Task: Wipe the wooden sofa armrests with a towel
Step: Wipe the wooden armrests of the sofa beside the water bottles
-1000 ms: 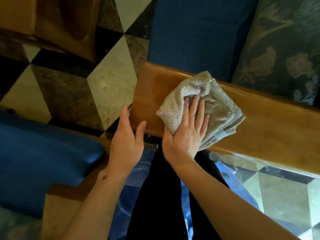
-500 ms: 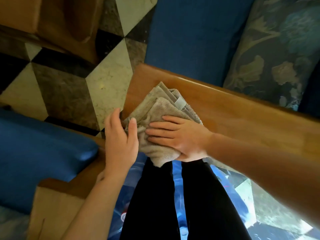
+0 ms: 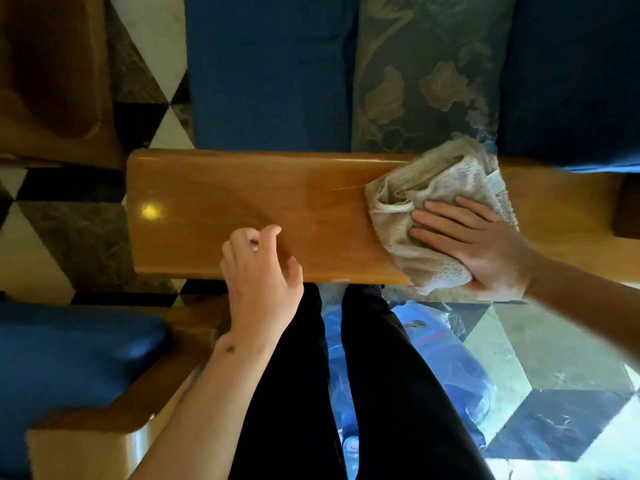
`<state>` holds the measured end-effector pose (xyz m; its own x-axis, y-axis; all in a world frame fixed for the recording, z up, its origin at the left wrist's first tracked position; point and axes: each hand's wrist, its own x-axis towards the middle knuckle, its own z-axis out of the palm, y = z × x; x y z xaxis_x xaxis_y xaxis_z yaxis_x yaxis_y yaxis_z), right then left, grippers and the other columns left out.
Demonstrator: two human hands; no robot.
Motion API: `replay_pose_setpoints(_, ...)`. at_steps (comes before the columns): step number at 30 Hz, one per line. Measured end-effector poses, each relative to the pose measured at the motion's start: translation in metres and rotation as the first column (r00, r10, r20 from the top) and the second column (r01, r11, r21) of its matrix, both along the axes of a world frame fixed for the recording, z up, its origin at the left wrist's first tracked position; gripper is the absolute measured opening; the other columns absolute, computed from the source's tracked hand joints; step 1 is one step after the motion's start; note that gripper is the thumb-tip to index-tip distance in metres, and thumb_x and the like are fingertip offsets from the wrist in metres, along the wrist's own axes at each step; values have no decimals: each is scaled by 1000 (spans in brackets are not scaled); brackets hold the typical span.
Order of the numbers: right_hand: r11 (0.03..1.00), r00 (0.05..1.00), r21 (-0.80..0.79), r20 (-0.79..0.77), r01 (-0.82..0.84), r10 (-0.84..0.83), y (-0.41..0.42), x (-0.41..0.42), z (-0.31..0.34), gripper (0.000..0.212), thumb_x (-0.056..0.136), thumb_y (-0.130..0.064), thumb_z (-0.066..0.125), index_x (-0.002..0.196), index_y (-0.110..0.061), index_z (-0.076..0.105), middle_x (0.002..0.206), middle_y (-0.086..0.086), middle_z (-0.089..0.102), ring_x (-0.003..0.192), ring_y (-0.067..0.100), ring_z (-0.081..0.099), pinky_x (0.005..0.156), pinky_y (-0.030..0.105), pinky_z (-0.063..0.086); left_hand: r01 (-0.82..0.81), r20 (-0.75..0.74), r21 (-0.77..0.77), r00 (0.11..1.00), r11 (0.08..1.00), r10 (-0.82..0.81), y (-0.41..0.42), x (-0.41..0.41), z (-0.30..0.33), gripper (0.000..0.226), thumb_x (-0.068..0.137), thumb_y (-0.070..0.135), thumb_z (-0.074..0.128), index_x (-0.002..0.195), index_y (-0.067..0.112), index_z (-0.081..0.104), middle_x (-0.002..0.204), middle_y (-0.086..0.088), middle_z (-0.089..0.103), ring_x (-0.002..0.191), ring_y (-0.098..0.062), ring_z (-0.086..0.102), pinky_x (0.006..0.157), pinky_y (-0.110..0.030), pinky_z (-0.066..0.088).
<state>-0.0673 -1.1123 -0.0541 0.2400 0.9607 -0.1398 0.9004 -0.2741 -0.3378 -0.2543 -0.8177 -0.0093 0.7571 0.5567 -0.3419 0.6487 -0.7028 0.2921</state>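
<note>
Your right hand [image 3: 476, 242] covers the near right part of the towel [image 3: 434, 209], and the far right end of the wooden armrest [image 3: 249, 213] is hidden under a blue cushion [image 3: 568, 81]; the towel's edges there are blurred. The armrest's long axis runs left to right across your view. The bunched towel lies on its right portion, pressed flat under your extended fingers. Your left hand [image 3: 259, 275] rests at the near edge, fingers loosely curled, holding nothing.

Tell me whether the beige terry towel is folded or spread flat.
Bunched and folded: the beige terry towel shows layered folds under the right hand on the wooden armrest.
</note>
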Motion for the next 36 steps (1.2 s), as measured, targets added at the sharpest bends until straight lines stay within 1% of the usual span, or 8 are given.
replay_pose_setpoints(5, 942, 945, -84, 72, 325, -320, -112, -3, 10, 74, 89, -46, 49, 155, -14, 37, 159, 14, 43, 150, 34, 34, 128, 48, 14, 114, -17, 41, 993, 993, -113, -37, 29, -3, 56, 82, 35, 75, 131, 18, 55, 122, -12, 51, 111, -30, 45, 90, -44, 46)
replay_pose_setpoints(9, 813, 815, -77, 112, 577, -569, -139, -27, 11, 74, 82, -44, 48, 147, -8, 43, 150, 29, 52, 145, 39, 37, 117, 63, 27, 122, 1, 35, 993, 992, -122, -56, 43, -4, 56, 79, 39, 76, 127, 17, 58, 122, -15, 53, 112, -33, 47, 89, -47, 46)
replay_pose_setpoints(15, 422, 423, -24, 30, 906, -906, -44, -82, 8, 82, 88, -43, 48, 160, -7, 32, 170, 15, 25, 159, 36, 18, 129, 48, 3, 125, 72, 44, 989, 991, -128, -52, 40, -14, 54, 79, 44, 72, 126, 20, 59, 120, -12, 54, 111, -31, 47, 89, -45, 44)
replay_pose_setpoints(19, 141, 143, -22, 117, 990, -983, 63, -100, 1, 83, 95, -49, 49, 164, -9, 25, 172, 15, 22, 159, 36, 18, 129, 56, 10, 28, 101, 10, 994, 1000, -29, -40, 27, -16, 50, 81, 44, 68, 124, 22, 57, 120, -10, 52, 112, -28, 45, 93, -46, 45)
replay_pose_setpoints(21, 165, 163, 5, 120, 986, -979, 115, -106, -2, 82, 97, -50, 50, 164, -10, 25, 171, 16, 24, 158, 37, 20, 129, 55, 10, -68, 108, 6, 992, 998, 67, -23, 20, -17, 46, 82, 40, 67, 122, 22, 57, 120, -9, 51, 111, -27, 44, 93, -46, 45)
replay_pose_setpoints(29, 574, 574, -27, 45, 819, -818, 275, -140, -2, 79, 98, -48, 44, 164, -12, 23, 173, 13, 18, 160, 34, 12, 129, 52, 0, -381, 128, 103, 921, 919, 368, 85, -31, -16, 50, 81, 28, 71, 126, 14, 55, 123, -15, 52, 111, -33, 46, 91, -38, 37)
replay_pose_setpoints(33, 769, 767, -89, -66, 633, -638, 340, -162, 1, 89, 92, -55, 39, 166, -14, 15, 176, 9, 7, 162, 28, 0, 127, 45, -15, -551, 157, -42, 820, 834, 550, 122, -55, -13, 76, 77, 23, 78, 141, 7, 40, 130, -18, 52, 120, -30, 46, 98, -32, 35)
replay_pose_setpoints(36, 792, 766, -100, -203, 603, -609, 368, -181, 10, 84, 95, -51, 44, 166, -18, 14, 176, 3, 4, 162, 22, -5, 126, 40, -19, -712, 123, -291, 635, 639, 763, 138, -74, -12, 69, 83, 25, 75, 139, 10, 37, 128, -15, 52, 113, -24, 52, 91, -29, 43)
